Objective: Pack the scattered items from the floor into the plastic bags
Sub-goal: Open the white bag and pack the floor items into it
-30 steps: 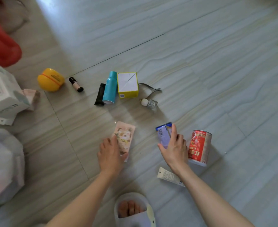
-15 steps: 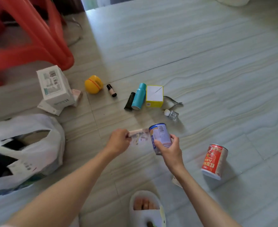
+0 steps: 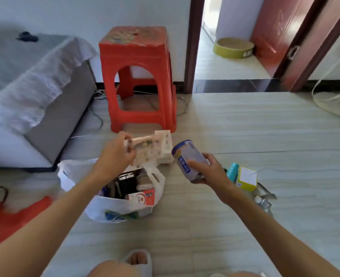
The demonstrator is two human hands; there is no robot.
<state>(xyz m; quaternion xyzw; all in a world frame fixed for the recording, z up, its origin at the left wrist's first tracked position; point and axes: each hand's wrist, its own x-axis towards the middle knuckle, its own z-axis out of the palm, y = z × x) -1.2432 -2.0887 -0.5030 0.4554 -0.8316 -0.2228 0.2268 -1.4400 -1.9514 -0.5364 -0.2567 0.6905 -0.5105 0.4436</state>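
Your left hand (image 3: pixel 115 154) is pinching the blurred packet (image 3: pixel 145 151) over the open bag (image 3: pixel 113 204); right hand (image 3: pixel 211 170) is gripping the can (image 3: pixel 189 156), bare floor (image 3: pixel 285 126) at 2 o'clock.

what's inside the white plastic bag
The white plastic bag already holds dark packets, a grey box and a red-and-white carton. Anything deeper is covered by these and the bag's wall.

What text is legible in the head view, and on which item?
Nothing reads cleanly.
Blue and white can in the right hand: white label print, blurred.
Pink flat packet in the left hand: pictures only, blurred.
White carton behind the packet: small print, too blurred.
Red and white box in the white plastic bag: round logo, unreadable.
Yellow box: print too small.
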